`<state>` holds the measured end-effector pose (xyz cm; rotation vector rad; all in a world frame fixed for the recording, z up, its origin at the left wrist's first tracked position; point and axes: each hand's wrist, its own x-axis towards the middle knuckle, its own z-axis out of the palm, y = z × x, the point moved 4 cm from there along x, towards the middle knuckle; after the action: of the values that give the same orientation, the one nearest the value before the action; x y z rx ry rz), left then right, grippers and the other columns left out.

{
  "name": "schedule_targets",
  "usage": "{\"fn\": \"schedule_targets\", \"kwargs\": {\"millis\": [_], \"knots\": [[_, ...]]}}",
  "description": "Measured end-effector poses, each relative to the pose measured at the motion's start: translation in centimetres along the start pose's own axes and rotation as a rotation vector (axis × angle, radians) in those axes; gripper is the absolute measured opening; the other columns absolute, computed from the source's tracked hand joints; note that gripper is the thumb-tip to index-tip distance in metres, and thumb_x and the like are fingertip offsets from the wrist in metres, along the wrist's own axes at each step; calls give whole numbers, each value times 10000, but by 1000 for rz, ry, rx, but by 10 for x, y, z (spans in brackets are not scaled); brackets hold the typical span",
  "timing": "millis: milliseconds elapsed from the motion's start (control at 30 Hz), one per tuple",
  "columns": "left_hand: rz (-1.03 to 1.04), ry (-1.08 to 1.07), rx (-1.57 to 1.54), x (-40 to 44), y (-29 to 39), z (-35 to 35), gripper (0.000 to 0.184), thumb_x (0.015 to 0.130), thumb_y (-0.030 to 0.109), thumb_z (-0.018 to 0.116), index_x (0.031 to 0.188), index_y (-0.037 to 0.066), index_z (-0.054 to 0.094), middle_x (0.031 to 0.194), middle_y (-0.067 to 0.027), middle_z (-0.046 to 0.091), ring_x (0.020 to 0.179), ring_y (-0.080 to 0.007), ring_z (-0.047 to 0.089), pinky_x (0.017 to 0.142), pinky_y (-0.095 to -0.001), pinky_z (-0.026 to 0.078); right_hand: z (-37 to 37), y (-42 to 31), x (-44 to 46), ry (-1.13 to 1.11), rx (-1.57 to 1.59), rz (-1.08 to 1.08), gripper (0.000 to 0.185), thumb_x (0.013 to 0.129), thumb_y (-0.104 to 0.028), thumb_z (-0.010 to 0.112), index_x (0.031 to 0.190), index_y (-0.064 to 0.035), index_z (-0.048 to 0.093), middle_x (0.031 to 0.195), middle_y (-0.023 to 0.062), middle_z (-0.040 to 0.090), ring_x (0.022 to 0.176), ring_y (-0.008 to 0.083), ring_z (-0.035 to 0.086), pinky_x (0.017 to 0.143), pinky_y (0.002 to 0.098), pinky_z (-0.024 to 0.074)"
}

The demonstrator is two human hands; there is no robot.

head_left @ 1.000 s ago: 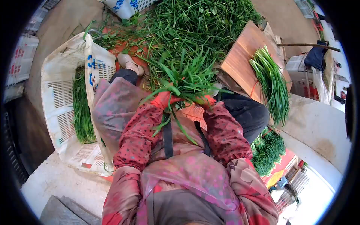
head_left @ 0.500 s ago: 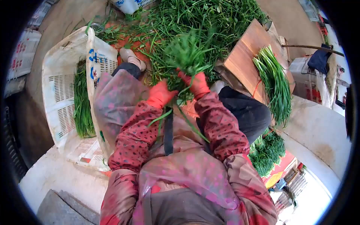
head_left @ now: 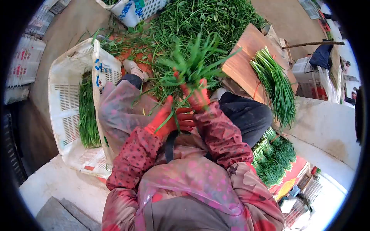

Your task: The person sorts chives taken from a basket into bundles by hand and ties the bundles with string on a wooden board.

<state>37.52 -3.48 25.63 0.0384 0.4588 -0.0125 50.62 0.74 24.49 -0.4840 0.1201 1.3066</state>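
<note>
My right hand (head_left: 197,96), in a red glove, is closed around a bunch of green chives (head_left: 194,67). The leaves fan out beyond the fist, somewhat blurred. Just below and to the left, my gloved left hand (head_left: 173,118) is open, thumb up and fingers stretched toward the right wrist. A few loose leaves hang beside its palm. Beyond both hands lies a large heap of loose chives (head_left: 216,21). On a tilted wooden board (head_left: 241,57) to the right rests a neat bundle of chives (head_left: 274,86) with pale stems.
At the left, a white plastic crate (head_left: 63,90) lies tipped, with chives (head_left: 88,115) inside. Another crate (head_left: 148,9) stands at the top. More bundled chives (head_left: 275,161) are piled at the lower right. A thin stick (head_left: 312,45) juts out past the board.
My left hand has opened from a closed shape, its fingers now spread. The bunch in my right hand has fanned out more, and long leaves that hung over the lap are gone from there.
</note>
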Motion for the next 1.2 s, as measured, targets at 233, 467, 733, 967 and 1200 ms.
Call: {"fn": "schedule_targets", "kwargs": {"millis": [233, 467, 733, 967, 1200], "knots": [[171, -219, -186, -47, 23, 38, 641, 883, 489, 489, 1271, -20, 451, 1204, -164, 561, 1057, -316, 567, 954, -447, 433, 92, 31, -86, -781, -1669, -928, 416, 726, -94, 533, 1140, -70, 555, 1137, 117, 585, 1058, 275, 570, 944, 489, 405], [527, 139, 167, -101, 19, 55, 424, 880, 251, 582, 1188, -28, 497, 1063, -130, 613, 966, -234, 599, 892, -415, 472, 88, 35, -159, -977, -1714, -771, 537, 659, -63, 606, 1189, -68, 525, 1191, 123, 555, 1156, 295, 517, 963, 482, 404], [225, 703, 538, -202, -10, 4, 157, 761, 71, 651, 857, -32, 581, 667, -105, 598, 547, -204, 617, 619, -371, 562, -4, 1, -85, 1, -1135, -57, 382, 884, -147, 621, 1251, -81, 540, 924, 82, 652, 742, 100, 604, 641, 247, 508], [7, 815, 562, -260, -74, -11, 175, 738, 52, 647, 884, -34, 600, 642, -98, 597, 486, -192, 568, 500, -298, 478, 29, 55, -77, -173, -1604, 143, 420, 838, -362, 675, 1135, -81, 582, 797, 93, 669, 624, 160, 626, 584, 312, 506], [64, 822, 470, -263, -91, -10, 156, 750, 47, 656, 882, -14, 598, 642, -68, 595, 459, -144, 531, 444, -265, 415, -26, 98, -55, -183, -2051, 172, 369, 834, -391, 612, 1015, -69, 598, 828, 176, 670, 819, 355, 651, 720, 451, 516]]}}
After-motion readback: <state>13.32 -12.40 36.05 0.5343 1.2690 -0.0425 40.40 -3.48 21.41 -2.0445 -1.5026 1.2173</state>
